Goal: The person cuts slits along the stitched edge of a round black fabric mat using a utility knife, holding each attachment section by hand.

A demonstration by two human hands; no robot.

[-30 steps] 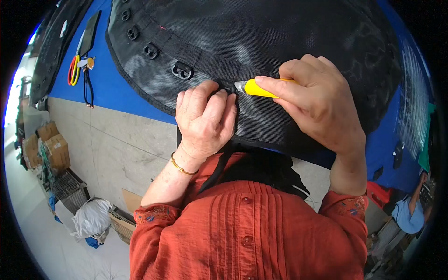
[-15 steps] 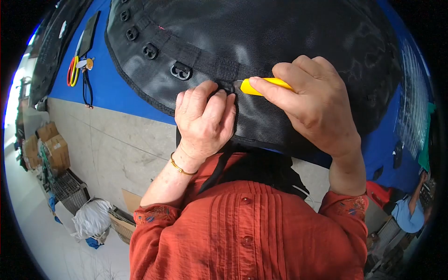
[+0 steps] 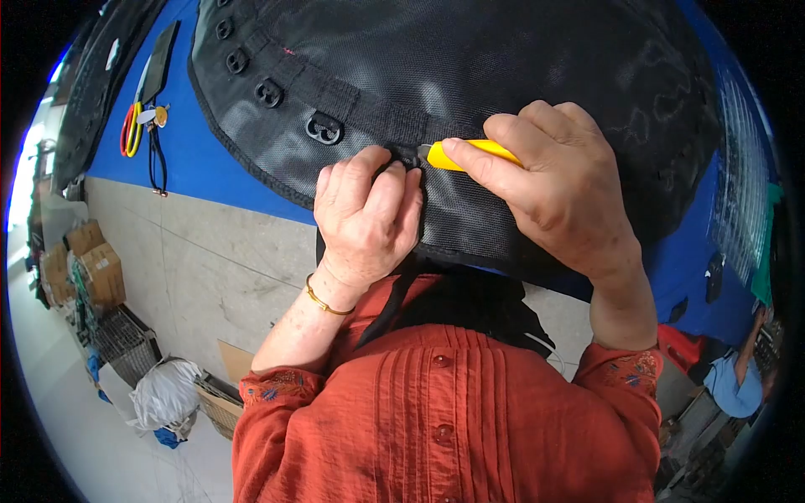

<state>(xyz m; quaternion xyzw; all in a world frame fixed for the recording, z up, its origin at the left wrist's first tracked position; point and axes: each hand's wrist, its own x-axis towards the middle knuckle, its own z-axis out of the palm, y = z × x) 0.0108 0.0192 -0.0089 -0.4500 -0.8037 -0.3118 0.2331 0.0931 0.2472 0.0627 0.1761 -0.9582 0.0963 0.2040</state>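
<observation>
Black mesh fabric [image 3: 520,67] with a webbing strip [image 3: 335,98] and several black plastic buckles [image 3: 324,127] lies in front of me. My left hand [image 3: 366,214] is closed on the fabric at the strip, with curled fingertips pinching a buckle or fold that they mostly hide. My right hand [image 3: 558,180] is wrapped round a yellow utility knife [image 3: 470,155], its index finger stretched along the handle. The short blade points left and meets the webbing just beside my left fingertips.
Red-and-yellow-handled scissors [image 3: 132,128] and a looped black cord [image 3: 158,159] lie on the blue table surface [image 3: 201,159] at upper left. Cardboard boxes [image 3: 102,272] and a white sack [image 3: 165,391] stand at lower left. A person's arm [image 3: 745,356] shows at far right.
My right hand has moved slightly left with the knife, bringing the blade closer to my left fingertips. My left hand has barely moved.
</observation>
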